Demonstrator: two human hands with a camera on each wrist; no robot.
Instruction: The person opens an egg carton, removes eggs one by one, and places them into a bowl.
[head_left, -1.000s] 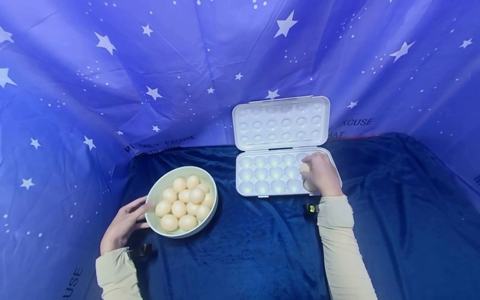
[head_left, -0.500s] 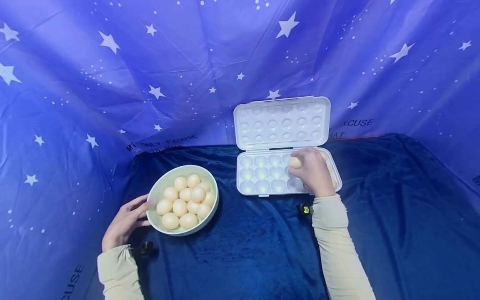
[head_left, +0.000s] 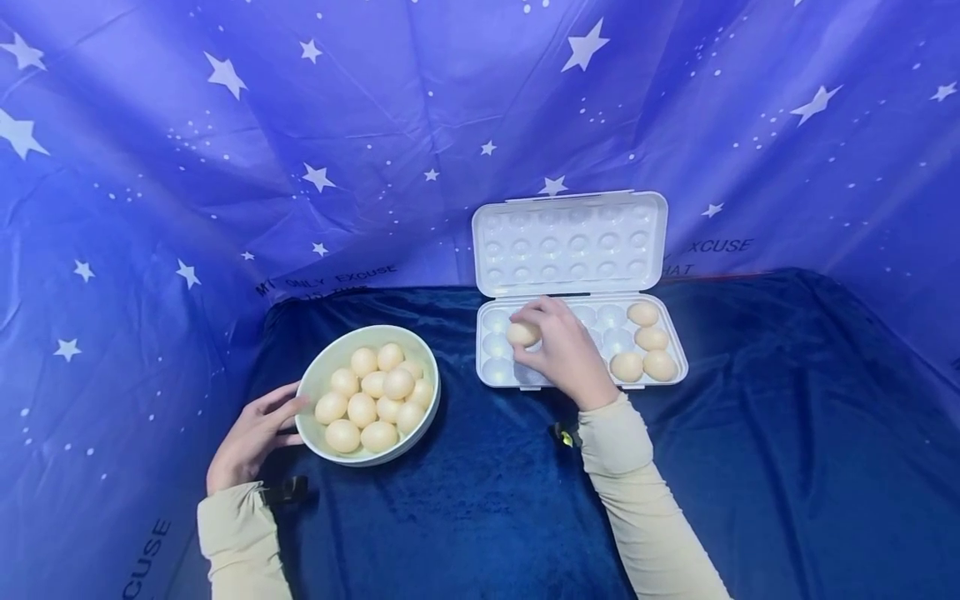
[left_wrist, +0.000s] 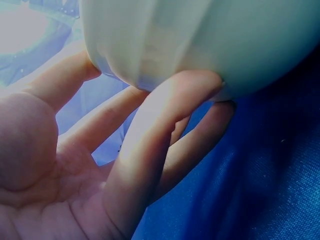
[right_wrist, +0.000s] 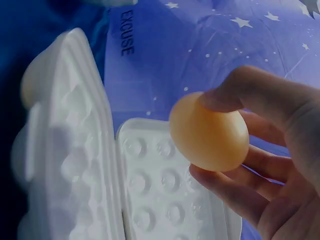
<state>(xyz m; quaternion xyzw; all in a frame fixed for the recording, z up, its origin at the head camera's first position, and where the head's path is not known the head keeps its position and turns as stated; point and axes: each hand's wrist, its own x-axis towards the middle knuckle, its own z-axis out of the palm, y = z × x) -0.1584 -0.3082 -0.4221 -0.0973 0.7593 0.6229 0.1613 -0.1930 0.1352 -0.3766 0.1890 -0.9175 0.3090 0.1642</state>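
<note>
In the head view my left hand (head_left: 251, 437) holds the left side of a pale green bowl (head_left: 311, 367) filled with several eggs (head_left: 362, 410). Its thumb lies at the rim, and in the left wrist view curved fingers (left_wrist: 145, 130) press the outer wall. My right hand (head_left: 566, 346) pinches a single egg (head_left: 522, 334) between thumb and fingertips, above the left part of a white egg box (head_left: 486, 382). In the right wrist view that egg (right_wrist: 210, 132) is plainly clear of the box. Several other eggs (head_left: 651, 337) sit in the box's right-end cups. The hand hides some middle cups.
The box's lid (head_left: 572, 242) stands raised at the back, against a blue star-patterned curtain (head_left: 420, 100). Dark blue cloth (head_left: 465, 500) covers the table, including the strip between bowl and box and the area in front.
My right hand has moved left across the box with the egg, uncovering the eggs at the right end. The left hand keeps its hold on the bowl.
</note>
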